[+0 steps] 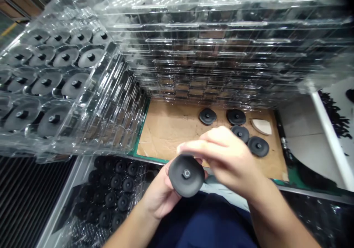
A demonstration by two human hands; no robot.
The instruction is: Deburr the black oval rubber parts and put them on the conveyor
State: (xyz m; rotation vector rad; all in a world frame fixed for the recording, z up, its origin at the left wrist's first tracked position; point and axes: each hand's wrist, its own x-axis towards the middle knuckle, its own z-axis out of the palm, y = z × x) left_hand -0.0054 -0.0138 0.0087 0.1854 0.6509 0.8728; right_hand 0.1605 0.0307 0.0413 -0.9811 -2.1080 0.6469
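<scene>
Honestly we could drop this black disc [190, 186] if our left hand [160, 195], clamped on its rim by the desk's [136, 147] near edge, has too shallow a grip, and we can't tell if our right hand [231, 159] is pinching too, but its stub [186, 173] points up at us, no obvious long axis.

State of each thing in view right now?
Left grip: closed on held disc
Right grip: at its upper edge, contact unclear
Held disc: stud facing camera
Four loose discs: flat, studs up
Cardboard: flat beneath them
Pale wedge: on cardboard
Left trays: top one loaded
Rear trays: stacked high
</scene>
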